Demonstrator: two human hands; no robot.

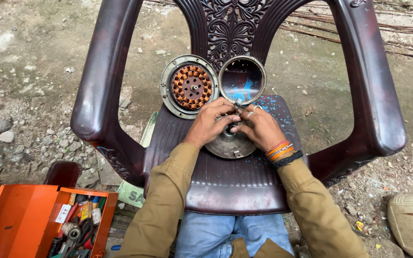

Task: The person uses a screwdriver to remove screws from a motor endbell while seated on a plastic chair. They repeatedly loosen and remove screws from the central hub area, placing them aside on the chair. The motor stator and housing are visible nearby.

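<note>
On the dark plastic chair seat [225,186]: round grey metal motor cover [229,145], pinched at its hub.

Left hand [210,120] and right hand [259,126] closed narrowly on the central shaft, apparently seating it; needs steady turning. Behind, copper-wound stator [190,86] and empty round housing [243,80]; orange toolbox [44,222] lower left.

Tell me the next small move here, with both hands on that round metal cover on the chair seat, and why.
Probably keep the left hand steadying the round metal cover while the right hand works the small part at its centre. Both hands meet there, and the cover lies flat on the chair seat. The copper-wound stator and empty ring housing lean against the chair back, apart.
</note>
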